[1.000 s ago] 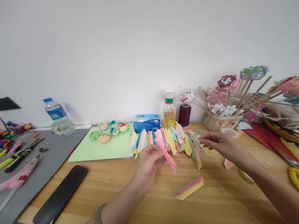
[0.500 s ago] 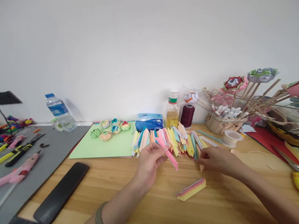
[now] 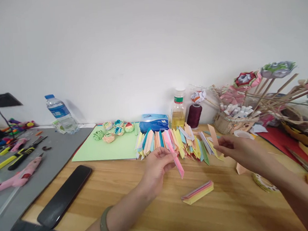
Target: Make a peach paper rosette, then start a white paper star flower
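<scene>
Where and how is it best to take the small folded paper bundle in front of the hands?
Probably at the middle of the paper bundle, from above, pinching across its long edges: it lies long and narrow on the table, several layers together.

Left hand (image 3: 160, 165) pinching pink folded strip (image 3: 174, 156); right hand (image 3: 236, 151) holding peach strip (image 3: 213, 136) above wooden table (image 3: 158, 223).

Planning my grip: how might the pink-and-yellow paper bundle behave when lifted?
The paper bundle is probably light, being thin folded paper. Its creases should stiffen it lengthwise, but with no band visible, its layers may slide apart.
</scene>
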